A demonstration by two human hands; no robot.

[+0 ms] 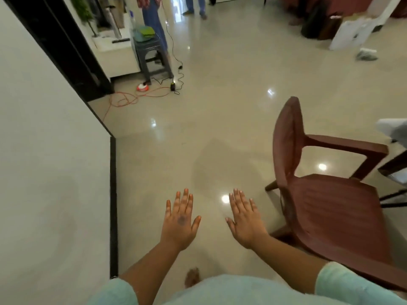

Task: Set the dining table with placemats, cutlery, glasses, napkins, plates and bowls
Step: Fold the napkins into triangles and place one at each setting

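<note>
Left hand (181, 219) and right hand (244, 219) held out flat, fingers straight, holding nothing, above the glossy floor (220, 106); brown plastic chair (330, 205) just right. No readable writing.

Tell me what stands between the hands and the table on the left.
Nothing visible does. The left hand and right hand hover open over bare floor; the white table lies left, the brown chair right.

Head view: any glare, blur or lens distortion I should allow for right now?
Head view: ceiling lights glare off the glossy floor, one spot between left hand and right hand; wide-angle bending slants the wall edge; far background soft; maroon chair sharp.
</note>
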